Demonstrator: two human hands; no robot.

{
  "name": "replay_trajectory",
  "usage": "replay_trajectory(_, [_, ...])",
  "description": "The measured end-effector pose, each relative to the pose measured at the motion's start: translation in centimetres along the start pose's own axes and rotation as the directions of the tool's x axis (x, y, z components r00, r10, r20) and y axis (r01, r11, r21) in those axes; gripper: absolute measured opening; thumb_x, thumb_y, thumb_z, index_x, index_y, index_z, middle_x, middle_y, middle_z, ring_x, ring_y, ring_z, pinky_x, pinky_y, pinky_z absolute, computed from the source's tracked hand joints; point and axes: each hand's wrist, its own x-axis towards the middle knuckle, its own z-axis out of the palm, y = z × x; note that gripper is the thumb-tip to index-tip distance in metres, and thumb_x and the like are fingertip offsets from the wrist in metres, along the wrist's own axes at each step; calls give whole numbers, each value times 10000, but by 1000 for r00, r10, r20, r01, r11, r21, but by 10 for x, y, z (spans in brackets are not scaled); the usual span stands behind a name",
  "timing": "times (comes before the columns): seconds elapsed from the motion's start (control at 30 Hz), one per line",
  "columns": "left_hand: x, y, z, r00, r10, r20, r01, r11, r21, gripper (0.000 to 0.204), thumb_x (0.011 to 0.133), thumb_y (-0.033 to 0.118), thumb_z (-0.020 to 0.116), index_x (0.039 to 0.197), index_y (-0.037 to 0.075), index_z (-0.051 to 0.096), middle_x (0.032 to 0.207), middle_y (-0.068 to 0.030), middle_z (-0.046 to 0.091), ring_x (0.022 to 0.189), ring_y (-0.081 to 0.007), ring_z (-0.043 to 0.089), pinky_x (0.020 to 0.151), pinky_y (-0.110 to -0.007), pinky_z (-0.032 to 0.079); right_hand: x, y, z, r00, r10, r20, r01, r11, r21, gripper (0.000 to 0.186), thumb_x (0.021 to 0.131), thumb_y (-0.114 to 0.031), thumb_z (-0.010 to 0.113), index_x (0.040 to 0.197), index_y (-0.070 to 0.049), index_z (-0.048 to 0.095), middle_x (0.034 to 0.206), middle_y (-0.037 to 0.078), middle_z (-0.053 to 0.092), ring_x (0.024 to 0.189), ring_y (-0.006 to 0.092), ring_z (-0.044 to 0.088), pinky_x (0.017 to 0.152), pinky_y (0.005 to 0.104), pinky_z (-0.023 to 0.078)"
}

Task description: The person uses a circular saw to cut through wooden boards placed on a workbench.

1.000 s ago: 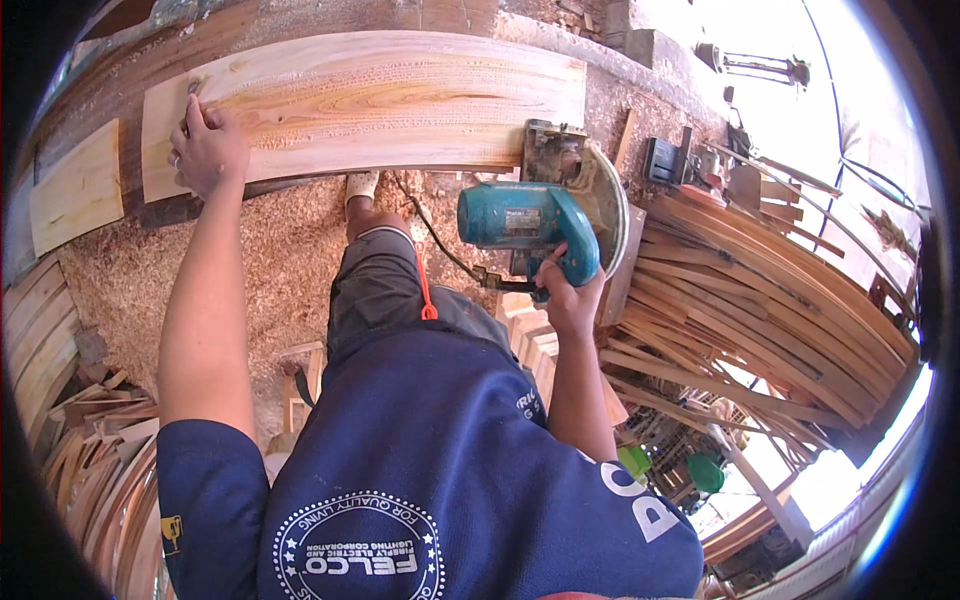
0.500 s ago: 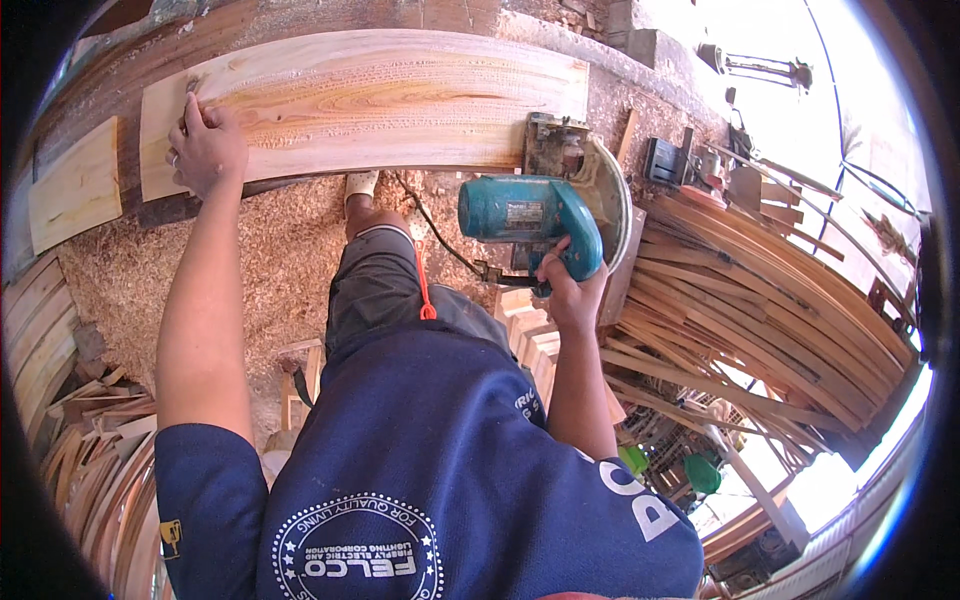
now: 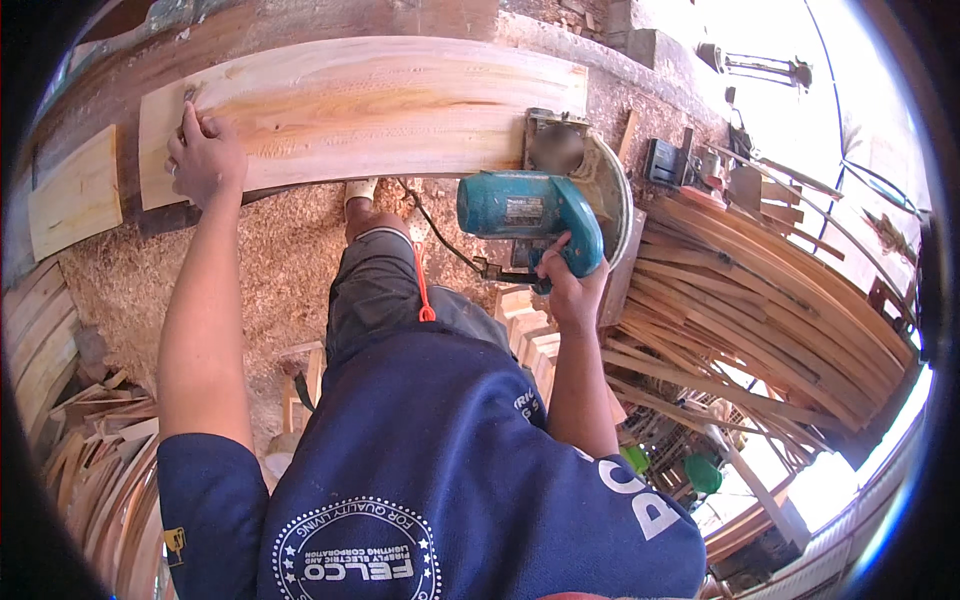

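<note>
Edging slightly farther across the wide board [image 3: 370, 105] since the earlier frame, the teal circular saw [image 3: 505, 205] is sitting just ahead of the right hand [image 3: 575, 285], whose fingers are wrapping its handle [image 3: 582, 232]. Half-curled left fingers [image 3: 191, 122] are resting on the board's left end; whether they are pinching anything, I cannot tell. Left of the right fingers, a label plate [image 3: 523, 211] is showing blurred print; behind them, white lettering [image 3: 655, 515] is marking the navy shirt [image 3: 450, 420].

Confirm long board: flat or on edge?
Flat: the long board shows its broad grained face upward, with the left hand at its left end and the circular saw at its right.
</note>
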Motion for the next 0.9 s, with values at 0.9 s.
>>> replay_trajectory(0.9, [-6, 0, -1, 1000, -11, -21, 11, 1000, 12, 550, 1012, 436, 453, 1549, 327, 496, 1528, -91, 502, 1384, -409, 471, 1081, -660, 407, 23, -17, 9, 1000, 2, 8, -3, 999, 36, 142, 870, 29, 653, 998, -12, 608, 777, 30, 623, 664, 107, 605, 610, 273, 498])
